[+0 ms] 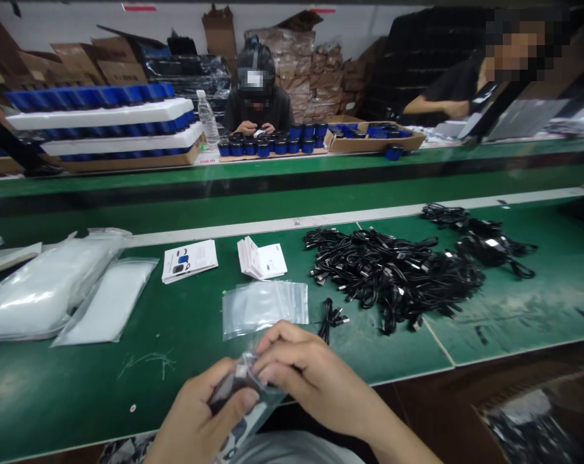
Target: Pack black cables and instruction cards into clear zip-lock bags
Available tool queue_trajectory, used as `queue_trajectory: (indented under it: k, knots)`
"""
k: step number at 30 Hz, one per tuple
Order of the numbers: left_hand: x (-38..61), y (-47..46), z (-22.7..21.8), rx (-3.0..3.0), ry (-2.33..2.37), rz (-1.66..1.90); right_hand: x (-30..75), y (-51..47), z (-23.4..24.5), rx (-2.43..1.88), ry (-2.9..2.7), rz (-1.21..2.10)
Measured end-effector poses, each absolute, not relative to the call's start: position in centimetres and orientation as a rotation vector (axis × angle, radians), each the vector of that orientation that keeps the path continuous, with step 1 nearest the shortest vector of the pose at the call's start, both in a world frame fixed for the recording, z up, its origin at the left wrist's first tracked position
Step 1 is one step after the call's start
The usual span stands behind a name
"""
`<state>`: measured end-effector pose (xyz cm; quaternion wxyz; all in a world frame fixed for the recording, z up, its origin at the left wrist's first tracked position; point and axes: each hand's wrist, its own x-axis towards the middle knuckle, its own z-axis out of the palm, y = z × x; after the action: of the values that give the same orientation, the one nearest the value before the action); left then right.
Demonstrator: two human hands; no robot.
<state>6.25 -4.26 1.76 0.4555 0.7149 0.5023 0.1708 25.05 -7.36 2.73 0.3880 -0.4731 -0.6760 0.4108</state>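
Near the table's front edge, my left hand (207,406) grips a clear plastic bag (260,412) with a dark printed item and something black inside. The thumb of that hand presses on the bag's face. At the bag's top end, the fingers of my right hand (304,367) are pinched together on the plastic. Just beyond my hands lies a fan of flat clear bags (267,306). A single coiled black cable (329,319) rests to their right, beside a large heap of black USB cables (389,267). Folded white leaflets (267,258) and a stack of printed booklets (190,259) stand behind.
Packs of white bags (45,283) lie at the left. Across the green table (200,374), trays of blue-lidded round items (272,145) and a water bottle (207,119) stand before a person in black (285,106). An open box (538,419) sits low right.
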Motion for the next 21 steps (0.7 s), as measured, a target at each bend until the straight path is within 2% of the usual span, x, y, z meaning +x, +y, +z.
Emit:
queue_trajectory:
  k: [8,14,21]
  knots:
    - [6.5,-4.1,1.2,1.742,1.298,0.499,25.2,-8.1,2.5,-1.289,-1.563,1.001]
    - [6.7,-4.5,1.5,1.568,1.256,0.682,24.4,-8.0,1.7,-1.378,-1.167,1.102]
    - [6.3,-3.9,1.6,1.603,1.330,0.750,24.5,-8.0,2.0,-1.340,-1.264,0.936]
